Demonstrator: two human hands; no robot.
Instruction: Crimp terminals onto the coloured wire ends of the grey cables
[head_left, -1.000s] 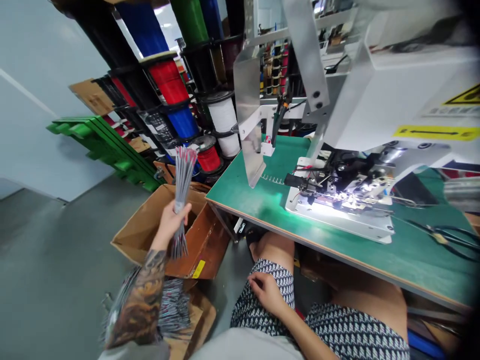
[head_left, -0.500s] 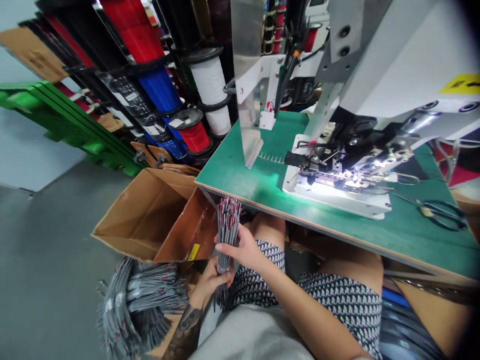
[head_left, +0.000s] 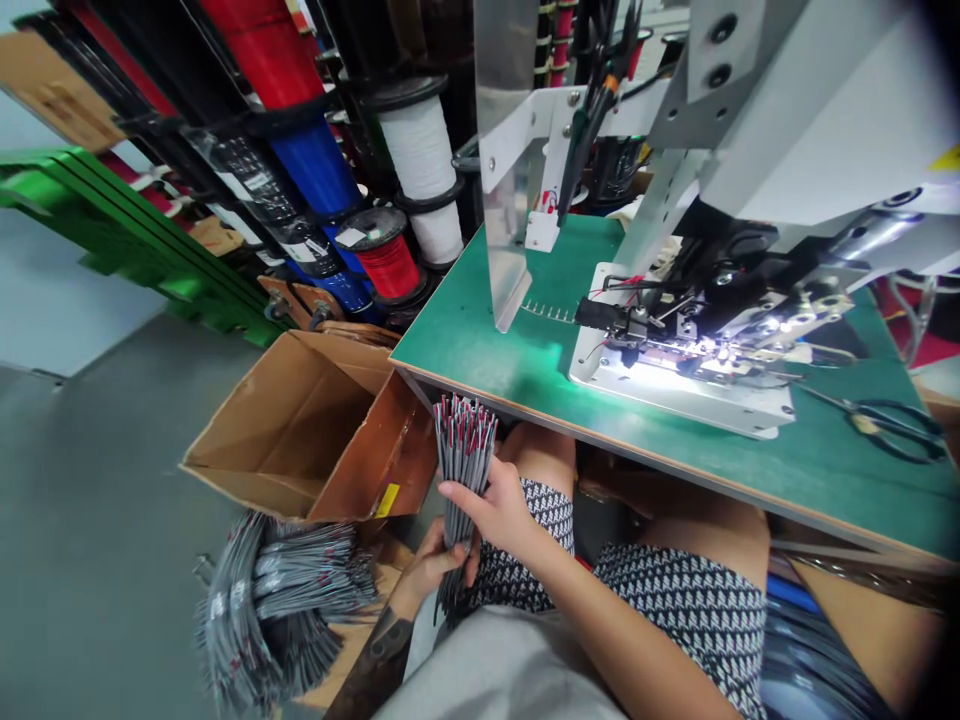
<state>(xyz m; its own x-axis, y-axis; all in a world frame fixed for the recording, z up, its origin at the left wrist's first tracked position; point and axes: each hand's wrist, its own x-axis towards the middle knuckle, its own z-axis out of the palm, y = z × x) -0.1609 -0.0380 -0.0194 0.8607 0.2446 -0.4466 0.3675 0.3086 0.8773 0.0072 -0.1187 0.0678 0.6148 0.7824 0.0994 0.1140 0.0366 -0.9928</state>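
A bundle of grey cables (head_left: 463, 460) with red and white wire ends at the top stands nearly upright over my lap, just below the table's front edge. My left hand (head_left: 437, 562) is wrapped round its lower part. Higher up, my right hand (head_left: 499, 505) grips the same bundle, thumb across the front and the other fingers hidden behind it. The wire ends fan out above my right hand.
An open cardboard box (head_left: 300, 425) is left of the table, with more grey cable bundles (head_left: 281, 600) below it. On the green table (head_left: 465, 320) stand a lit machine (head_left: 690, 390) and pliers (head_left: 892, 425). Wire spools (head_left: 386, 260) fill the back left.
The top of the bundle has spread wider and leans slightly right. My right hand has shifted a little to the right with it. The view has also moved slightly.
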